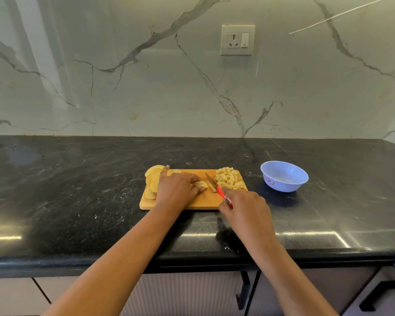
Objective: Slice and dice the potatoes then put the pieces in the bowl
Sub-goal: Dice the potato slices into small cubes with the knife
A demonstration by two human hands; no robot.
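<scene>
A wooden cutting board point(205, 202) lies on the black counter. Round potato slices point(152, 179) are piled at its left end, and a heap of diced potato point(229, 178) sits at its right end. My left hand point(177, 190) holds a small stack of slices point(202, 184) down at mid-board, fingers curled over it. My right hand point(244, 207) grips the red handle of a knife point(211, 181), whose blade points up-left and rests beside a cut strip just right of the held stack. A light blue bowl point(284, 176) stands to the right of the board and looks empty.
The black stone counter point(78, 190) runs the width of the view, with its front edge near me. A marble wall with a socket point(237, 39) stands behind. Cabinet fronts with dark handles point(380, 295) sit below the counter.
</scene>
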